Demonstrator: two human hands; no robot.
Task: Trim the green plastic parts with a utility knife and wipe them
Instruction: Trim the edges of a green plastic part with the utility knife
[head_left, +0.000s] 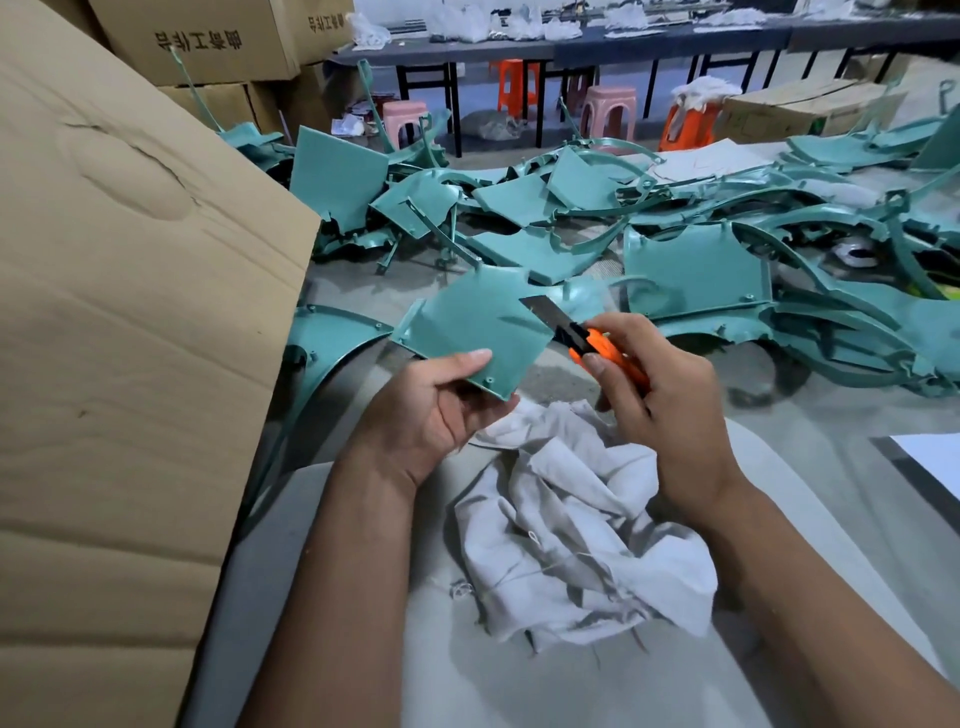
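Trimming underway: flat green plastic panel (475, 332) is pinched by left hand (434, 410); orange utility knife (597, 345) is gripped by right hand (665, 405). Blade is best drawn shallowly along the edge, away from fingers.

blocked on the left by a tall cardboard box (130, 338); crowded ahead with heaped green parts (701, 218); bare floor (810, 415) open rightward, crumpled cloth (571, 519) filling the lap.
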